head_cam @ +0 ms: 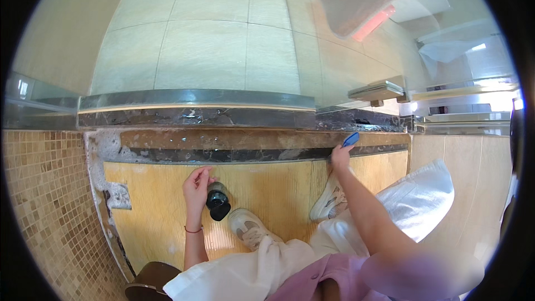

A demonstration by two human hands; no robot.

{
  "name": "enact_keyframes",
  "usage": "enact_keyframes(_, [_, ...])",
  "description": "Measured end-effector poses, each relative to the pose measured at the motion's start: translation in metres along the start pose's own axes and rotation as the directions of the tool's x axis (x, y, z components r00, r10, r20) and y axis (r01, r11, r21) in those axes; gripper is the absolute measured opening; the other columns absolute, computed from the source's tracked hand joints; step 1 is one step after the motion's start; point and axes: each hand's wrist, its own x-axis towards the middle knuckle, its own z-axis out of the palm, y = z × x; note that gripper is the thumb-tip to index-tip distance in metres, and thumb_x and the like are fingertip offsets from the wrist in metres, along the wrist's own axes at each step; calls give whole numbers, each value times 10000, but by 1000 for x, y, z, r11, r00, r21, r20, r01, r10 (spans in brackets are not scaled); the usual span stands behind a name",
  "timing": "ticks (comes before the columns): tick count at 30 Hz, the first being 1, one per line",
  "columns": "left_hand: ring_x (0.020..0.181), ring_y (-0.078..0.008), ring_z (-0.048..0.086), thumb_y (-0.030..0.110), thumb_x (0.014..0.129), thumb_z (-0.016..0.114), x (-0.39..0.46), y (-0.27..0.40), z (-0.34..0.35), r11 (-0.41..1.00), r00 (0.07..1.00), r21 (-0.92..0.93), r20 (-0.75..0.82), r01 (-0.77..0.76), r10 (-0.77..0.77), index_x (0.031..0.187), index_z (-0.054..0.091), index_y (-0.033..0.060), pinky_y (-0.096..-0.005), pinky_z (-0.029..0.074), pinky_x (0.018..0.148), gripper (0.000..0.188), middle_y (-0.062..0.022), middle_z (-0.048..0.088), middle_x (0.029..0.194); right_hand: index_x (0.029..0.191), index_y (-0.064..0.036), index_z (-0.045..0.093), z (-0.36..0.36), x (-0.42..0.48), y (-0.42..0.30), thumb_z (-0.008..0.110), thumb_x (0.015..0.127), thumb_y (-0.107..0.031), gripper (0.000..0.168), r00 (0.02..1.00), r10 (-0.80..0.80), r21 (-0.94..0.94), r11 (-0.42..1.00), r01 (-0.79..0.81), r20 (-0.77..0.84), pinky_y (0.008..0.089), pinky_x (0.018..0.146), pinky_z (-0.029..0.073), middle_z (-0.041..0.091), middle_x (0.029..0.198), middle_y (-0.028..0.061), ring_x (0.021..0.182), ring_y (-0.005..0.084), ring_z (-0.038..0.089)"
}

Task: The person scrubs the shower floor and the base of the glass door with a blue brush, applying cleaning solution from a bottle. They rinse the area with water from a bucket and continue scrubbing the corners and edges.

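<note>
My left hand (195, 188) is above the yellow wood-grain floor with its fingers curled. Right beside its fingertips is a dark container (217, 195) with a black top. Whether the fingers grip it or only lie against it is hidden. My right hand (341, 157) is closed on a blue-handled tool (351, 139), perhaps a brush, whose working end is hidden. That hand rests at the dark stone strip (259, 154) along the foot of the doorsill. White suds (109, 144) cover the strip's left end and run down the floor's edge.
A wet black marble sill (196, 117) crosses in front of me, with pale tiles (205, 54) beyond. Glass panels with a metal handle (376, 90) stand at the right. A mosaic wall (46, 175) rises left. A brown bin (152, 280) sits by my left forearm.
</note>
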Motion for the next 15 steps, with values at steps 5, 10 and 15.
enact_keyframes(5, [751,-130,660,160,983,543,-5,-7,7,998,998,38,38,-41,39,1078,647,-14,-245,542,702,224,-47,652,843,1075,-52,696,-6,85,49,587,830,-200,307,666,-369,-723,-22,691,648,617,810,498,704,1032,129,927,333,680])
enact_keyframes(10, [742,-131,655,173,985,542,-10,-8,-4,999,1000,33,-6,-29,30,1064,648,-18,-247,541,704,233,-42,636,778,1400,162,-121,49,-87,-36,530,886,-304,951,951,-187,-181,955,234,245,428,643,544,672,838,271,713,389,679])
enact_keyframes(15, [744,-120,648,165,986,540,-6,2,5,999,1000,33,-12,-26,26,1058,651,-20,-241,533,714,227,-41,638,788,1406,161,-115,29,-158,-75,535,870,-329,975,783,-302,6,935,356,544,483,702,508,657,877,291,767,409,656])
